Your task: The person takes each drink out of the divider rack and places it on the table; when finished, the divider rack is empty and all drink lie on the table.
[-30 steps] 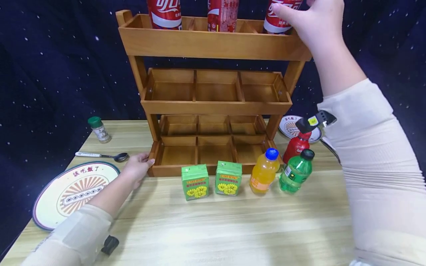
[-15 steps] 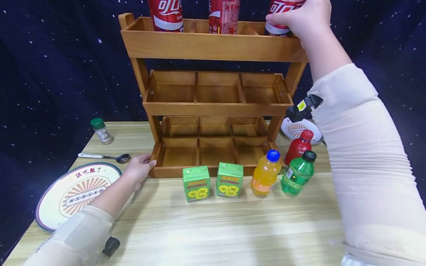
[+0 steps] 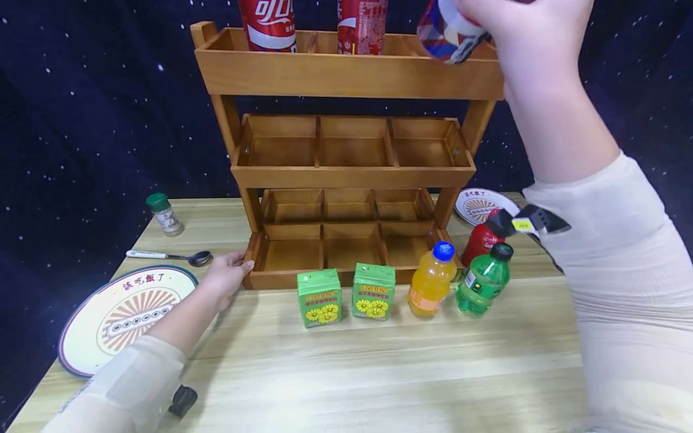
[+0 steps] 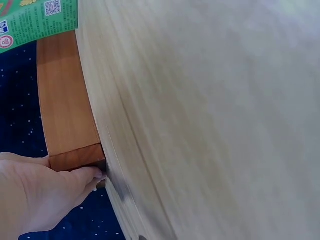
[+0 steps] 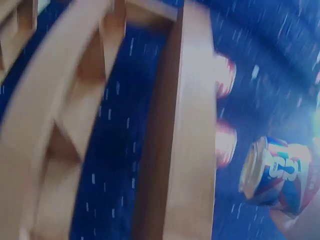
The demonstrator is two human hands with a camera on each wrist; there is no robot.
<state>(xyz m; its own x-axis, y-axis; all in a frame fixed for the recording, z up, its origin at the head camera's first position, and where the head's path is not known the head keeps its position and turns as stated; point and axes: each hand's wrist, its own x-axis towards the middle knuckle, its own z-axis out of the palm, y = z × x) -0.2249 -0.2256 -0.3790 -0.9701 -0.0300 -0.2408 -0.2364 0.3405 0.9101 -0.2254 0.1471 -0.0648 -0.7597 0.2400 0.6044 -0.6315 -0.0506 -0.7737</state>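
High at the right of the head view, my right hand (image 3: 541,45) grips a red and blue soda can (image 3: 446,33), which tilts above the right end of the top tier. In the right wrist view the can (image 5: 282,175) shows its base, clear of the shelf. My left hand (image 3: 223,278) holds the lower left corner of a three-tier wooden rack (image 3: 346,75), thumb in front. The left wrist view shows its thumb and fingers (image 4: 85,177) on the wooden end. Two more cans, the left can (image 3: 269,27) and middle can (image 3: 361,27), stand in the top tier.
Before the rack stand two green drink cartons (image 3: 319,299), an orange juice bottle (image 3: 431,279), a green bottle (image 3: 483,279) and a red bottle (image 3: 479,243). Leftward lie a plate (image 3: 127,319), a spoon (image 3: 199,258) and a green-capped shaker (image 3: 165,214). Another plate (image 3: 482,201) lies behind right.
The right hand has lifted the right-hand can out of its top-tier compartment and tilted it. The left hand keeps its hold on the rack corner.
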